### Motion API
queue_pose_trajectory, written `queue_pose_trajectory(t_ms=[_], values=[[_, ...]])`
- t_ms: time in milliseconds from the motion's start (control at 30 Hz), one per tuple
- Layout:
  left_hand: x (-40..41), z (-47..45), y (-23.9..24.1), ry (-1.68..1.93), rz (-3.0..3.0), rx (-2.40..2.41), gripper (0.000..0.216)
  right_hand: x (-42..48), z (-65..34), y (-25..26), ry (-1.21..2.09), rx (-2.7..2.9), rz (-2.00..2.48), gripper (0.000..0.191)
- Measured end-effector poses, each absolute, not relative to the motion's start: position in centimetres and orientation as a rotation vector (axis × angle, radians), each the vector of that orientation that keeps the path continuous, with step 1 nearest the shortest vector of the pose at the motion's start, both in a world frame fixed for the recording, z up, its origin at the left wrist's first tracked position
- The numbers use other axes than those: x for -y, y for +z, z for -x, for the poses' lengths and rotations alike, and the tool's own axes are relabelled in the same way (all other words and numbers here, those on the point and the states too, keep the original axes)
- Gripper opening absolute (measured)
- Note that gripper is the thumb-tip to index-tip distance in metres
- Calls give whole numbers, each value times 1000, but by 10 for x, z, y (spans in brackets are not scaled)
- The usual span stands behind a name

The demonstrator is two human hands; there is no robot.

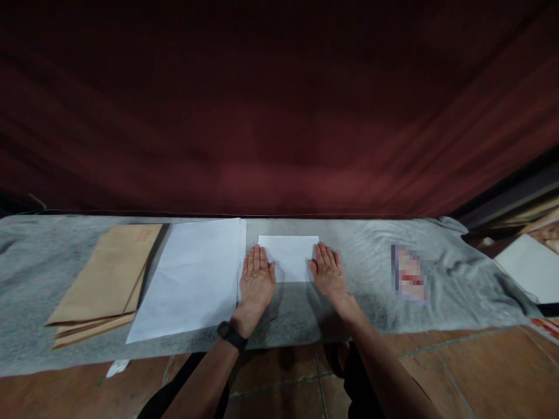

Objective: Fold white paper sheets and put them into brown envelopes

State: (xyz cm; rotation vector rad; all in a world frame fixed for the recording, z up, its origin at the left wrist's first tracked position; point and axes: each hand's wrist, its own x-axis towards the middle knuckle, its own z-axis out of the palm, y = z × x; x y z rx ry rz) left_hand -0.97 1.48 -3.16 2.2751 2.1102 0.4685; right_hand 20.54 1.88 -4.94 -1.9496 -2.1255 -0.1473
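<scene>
Sm. sheet (292, 256), long axis L-R, L hand (257, 280), R hand (329, 273) at ends

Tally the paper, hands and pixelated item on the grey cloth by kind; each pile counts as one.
Brown paper pile: 1
Large white paper pile: 1
Small white paper: 1
Pixelated item, kind unclear: 1
Left hand and right hand: 2
Total: 6

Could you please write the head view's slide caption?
Small white sheet on grey cloth, left hand and right hand at its ends.
</scene>
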Motion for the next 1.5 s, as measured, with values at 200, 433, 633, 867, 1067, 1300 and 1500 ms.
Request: queue_pose_trajectory(t_ms=[200, 433, 633, 867, 1067, 1300, 1500], values=[[-28, -14, -29, 499, -2446, -1826, 58, -26, -170, -37, -23, 2166, 1804, 54], [-50, -14, -32, 352, -2473, -1828, 57, -41, -142, -46, 70, 2170, 1746, 50], [-50, 3, -37, 440, -2415, -1942, 58, -41, -151, -51, -50, 2172, 1769, 51], [-48, 14, -42, 530, -2329, -2003, 58, -36, -180, -49, -133, 2170, 1872, 53], [-38, 19, -39, 509, -2256, -2070, 55, -29, -204, -50, -171, 2167, 1957, 56], [-30, 29, -29, 645, -2170, -1977, 49, -22, -212, -43, -231, 2091, 2011, 56], [-39, 66, 9, 724, -2020, -2241, 50, -15, -190, -39, -202, 2244, 1770, 53]])
